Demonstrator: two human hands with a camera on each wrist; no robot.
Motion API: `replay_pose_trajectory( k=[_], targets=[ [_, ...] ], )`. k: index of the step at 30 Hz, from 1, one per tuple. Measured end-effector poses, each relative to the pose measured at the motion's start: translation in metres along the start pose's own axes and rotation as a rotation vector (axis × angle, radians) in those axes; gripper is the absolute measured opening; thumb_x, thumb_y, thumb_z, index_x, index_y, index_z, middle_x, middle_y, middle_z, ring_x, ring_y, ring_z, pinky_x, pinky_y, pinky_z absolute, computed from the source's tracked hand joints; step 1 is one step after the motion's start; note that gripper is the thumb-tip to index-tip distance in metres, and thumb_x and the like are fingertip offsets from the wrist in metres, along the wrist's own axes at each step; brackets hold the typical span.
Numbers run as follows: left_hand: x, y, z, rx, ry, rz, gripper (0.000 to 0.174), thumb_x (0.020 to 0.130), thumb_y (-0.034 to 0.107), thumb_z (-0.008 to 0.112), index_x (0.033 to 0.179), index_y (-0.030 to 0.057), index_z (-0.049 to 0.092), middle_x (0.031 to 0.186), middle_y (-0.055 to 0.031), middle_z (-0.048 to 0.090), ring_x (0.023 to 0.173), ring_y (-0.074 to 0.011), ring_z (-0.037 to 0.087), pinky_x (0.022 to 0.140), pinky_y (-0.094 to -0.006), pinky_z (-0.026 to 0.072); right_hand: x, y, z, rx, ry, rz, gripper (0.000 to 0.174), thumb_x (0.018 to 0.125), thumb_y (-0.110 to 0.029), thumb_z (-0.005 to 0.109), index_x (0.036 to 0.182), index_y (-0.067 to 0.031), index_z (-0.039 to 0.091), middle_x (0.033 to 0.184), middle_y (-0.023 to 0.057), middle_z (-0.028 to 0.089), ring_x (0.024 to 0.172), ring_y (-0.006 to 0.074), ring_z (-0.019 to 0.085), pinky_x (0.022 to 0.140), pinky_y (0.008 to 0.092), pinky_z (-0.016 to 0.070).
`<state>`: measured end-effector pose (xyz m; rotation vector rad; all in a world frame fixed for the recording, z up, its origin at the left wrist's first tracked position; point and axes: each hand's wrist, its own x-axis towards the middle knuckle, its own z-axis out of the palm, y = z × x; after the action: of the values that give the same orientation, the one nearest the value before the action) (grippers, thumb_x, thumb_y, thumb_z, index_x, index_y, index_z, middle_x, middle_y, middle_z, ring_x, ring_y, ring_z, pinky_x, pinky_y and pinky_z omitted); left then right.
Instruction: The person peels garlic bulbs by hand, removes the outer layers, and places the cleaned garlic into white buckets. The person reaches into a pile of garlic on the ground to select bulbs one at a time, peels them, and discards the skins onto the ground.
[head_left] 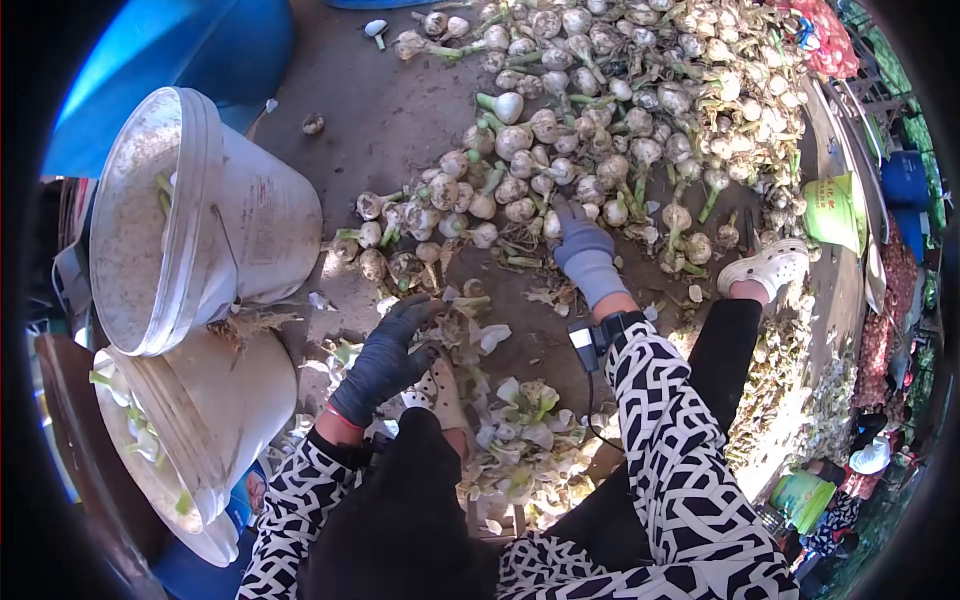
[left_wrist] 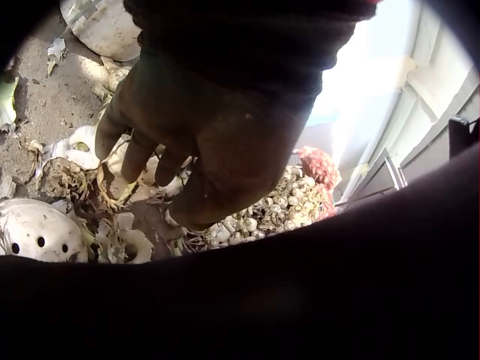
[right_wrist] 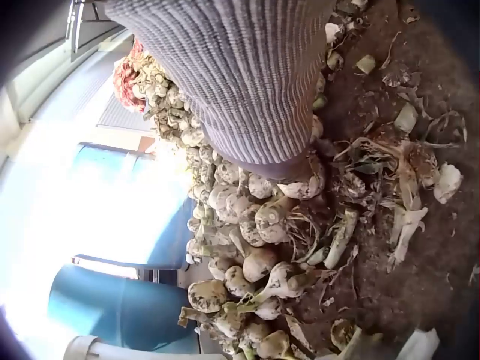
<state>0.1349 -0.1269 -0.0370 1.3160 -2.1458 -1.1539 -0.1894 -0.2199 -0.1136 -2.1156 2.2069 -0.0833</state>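
In the head view, my right hand [head_left: 588, 250], in a grey knit glove, reaches to the near edge of a big heap of garlic bulbs [head_left: 520, 165]. Its fingertips are right at a garlic bulb [head_left: 552, 226]. The right wrist view shows mostly the ribbed glove cuff [right_wrist: 251, 90] above the bulbs, with the fingers hidden. My left hand [head_left: 388, 358] wears a dark glove and hovers over loose garlic skins [head_left: 525, 425], beside a pale clog. Its fingers hang loosely bent in the left wrist view, with nothing visible in them.
At the left, two white buckets [head_left: 270, 225] lie tipped with their mouths outward; the lower bucket [head_left: 240, 400] holds trimmed pieces. A blue barrel [head_left: 190, 50] stands behind them. White clogs [head_left: 775, 268] are on the wearer's feet. A red net sack [head_left: 825, 38] sits past the heap.
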Motion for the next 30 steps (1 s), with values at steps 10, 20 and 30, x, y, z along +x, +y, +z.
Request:
replay_pose_trajectory(
  k=[10, 20, 30],
  targets=[
    [0.051, 0.039, 0.017, -0.844, -0.152, -0.298, 0.049, 0.097, 0.035, 0.059, 0.134, 0.0040, 0.050, 0.121, -0.0085, 0.059, 0.111, -0.0161, 0.058, 0.091, -0.0303, 0.0519, -0.124, -0.092, -0.048, 1.027, -0.037, 0.132, 0.069, 0.074, -0.040, 0.082, 0.120, 0.0023, 0.055, 0.107, 0.0169, 0.065, 0.094, 0.0229, 0.065, 0.083, 0.0351, 0.0520],
    [0.028, -0.027, 0.001, -0.657, 0.100, -0.348, 0.031, 0.096, 0.015, 0.056, 0.123, -0.0003, 0.057, 0.111, -0.0091, 0.064, 0.101, -0.0143, 0.059, 0.093, -0.0291, 0.0466, -0.018, 0.037, -0.143, 2.096, -0.135, 0.085, 0.064, 0.088, -0.045, 0.066, 0.137, -0.0090, 0.045, 0.127, 0.0184, 0.058, 0.111, 0.0299, 0.062, 0.090, 0.0436, 0.0528],
    [0.029, -0.009, 0.025, -0.675, -0.023, -0.229, 0.040, 0.094, 0.015, 0.060, 0.130, 0.0004, 0.052, 0.120, -0.0108, 0.063, 0.108, -0.0162, 0.060, 0.094, -0.0309, 0.0482, -0.007, 0.028, 0.020, 0.213, -0.096, 0.224, 0.060, 0.083, -0.020, 0.068, 0.138, -0.0089, 0.044, 0.134, 0.0226, 0.051, 0.120, 0.0367, 0.054, 0.097, 0.0419, 0.0473]
  ],
)
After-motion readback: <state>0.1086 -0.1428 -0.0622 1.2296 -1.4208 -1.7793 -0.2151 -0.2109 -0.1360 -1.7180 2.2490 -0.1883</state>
